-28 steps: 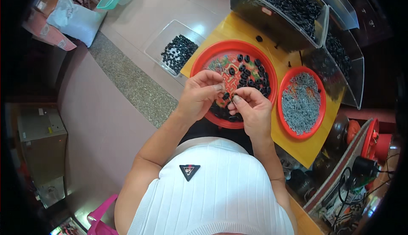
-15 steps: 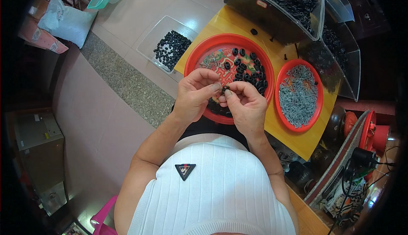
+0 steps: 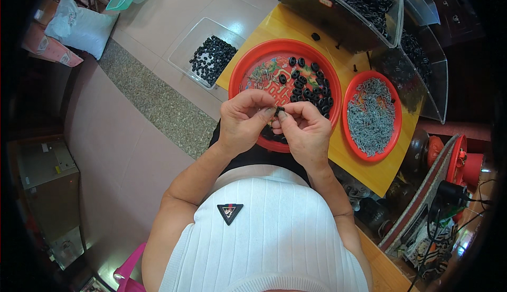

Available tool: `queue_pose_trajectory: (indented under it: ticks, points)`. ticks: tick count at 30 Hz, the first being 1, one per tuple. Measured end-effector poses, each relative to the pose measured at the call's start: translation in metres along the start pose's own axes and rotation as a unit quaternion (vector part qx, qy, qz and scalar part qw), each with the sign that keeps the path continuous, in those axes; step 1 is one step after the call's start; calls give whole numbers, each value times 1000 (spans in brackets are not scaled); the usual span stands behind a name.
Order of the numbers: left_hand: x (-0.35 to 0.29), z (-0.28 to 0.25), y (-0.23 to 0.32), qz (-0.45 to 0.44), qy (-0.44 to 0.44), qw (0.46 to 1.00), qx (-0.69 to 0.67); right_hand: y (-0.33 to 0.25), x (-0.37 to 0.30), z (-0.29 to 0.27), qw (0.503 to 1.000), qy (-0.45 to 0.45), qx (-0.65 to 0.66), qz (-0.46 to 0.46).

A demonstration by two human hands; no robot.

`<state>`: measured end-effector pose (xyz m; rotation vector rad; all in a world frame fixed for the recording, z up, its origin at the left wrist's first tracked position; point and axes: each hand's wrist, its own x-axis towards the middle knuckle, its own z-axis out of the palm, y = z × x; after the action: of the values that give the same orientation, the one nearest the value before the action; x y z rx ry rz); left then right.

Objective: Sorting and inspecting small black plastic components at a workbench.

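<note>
Over the near part of a round red tray (image 3: 244, 59), a small black plastic piece (image 3: 279, 110) is pinched between my two hands. My left hand (image 3: 244, 118) grips its left side with thumb and forefinger. From the right, the thumb and fingers of my right hand (image 3: 304, 132) close on the same piece. Several black oval pieces with two holes (image 3: 298, 85) lie in the tray's right half. Loose silvery screws (image 3: 262, 73) are heaped at its far left. More black pieces lie partly hidden beneath my hands.
A smaller red oval tray (image 3: 373, 157) full of silvery screws stands to the right on the yellow board (image 3: 364, 174). Clear bins (image 3: 338, 14) of black parts rise behind. On the floor at far left is a clear box (image 3: 182, 54) with black pieces.
Both hands remain together at nearly the same spot. The black piece shows more clearly between the fingertips, and the whole view has shifted very slightly.
</note>
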<state>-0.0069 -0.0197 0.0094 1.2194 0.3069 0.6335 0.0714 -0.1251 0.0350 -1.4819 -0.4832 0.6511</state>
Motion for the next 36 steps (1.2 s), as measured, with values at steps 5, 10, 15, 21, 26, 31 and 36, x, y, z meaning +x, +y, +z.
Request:
queue_pose_trajectory:
  ticks: [5,10,15,21,26,31,36]
  points:
    - [-1,3,1,-1,-6,1000,24,2,0,-2,999,-7,40,25]
    - [1,-1,-5,15,-24,994,108,6,5,-4,997,-14,59,40]
    - [9,-4,-2,-62,-26,998,21,12,10,-19,994,-6,90,57]
    - [16,-39,8,54,-68,921,380,13,6,-40,995,45,80,45]
    - [21,-33,1,159,-113,829,524,18,-1,-45,995,35,72,55]
    - [33,-13,-5,171,-157,772,592,16,-3,-43,995,42,61,68]
    - [34,-5,-15,153,-186,735,633,14,-5,-45,995,36,53,81]
